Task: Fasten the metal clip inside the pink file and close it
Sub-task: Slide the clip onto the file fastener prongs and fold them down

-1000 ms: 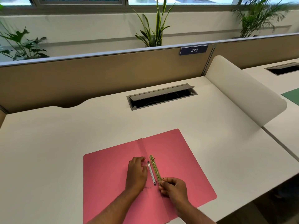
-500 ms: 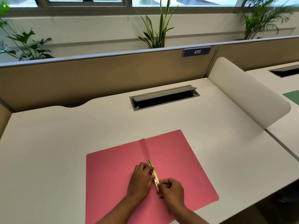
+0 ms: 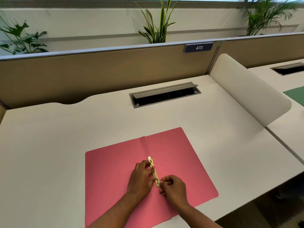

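The pink file (image 3: 181, 162) lies open and flat on the white desk (image 3: 65, 137), its fold running from the far edge toward me. A gold metal clip (image 3: 153, 171) lies along that fold. My left hand (image 3: 141, 178) rests on the left flap with its fingertips pressing the clip's middle. My right hand (image 3: 172, 186) has its fingers curled at the clip's near end, touching it. The near tip of the clip is partly hidden by my fingers.
A grey cable tray (image 3: 164, 94) with its lid up is sunk into the desk behind the file. A tan partition (image 3: 98, 71) closes the far side. A white curved divider (image 3: 246, 92) stands at the right, with a green file (image 3: 296, 96) beyond it.
The gold clip bar, which lay beside a white strip a second ago, now sits over the fold. My left hand has slid right onto it and both hands press on it.
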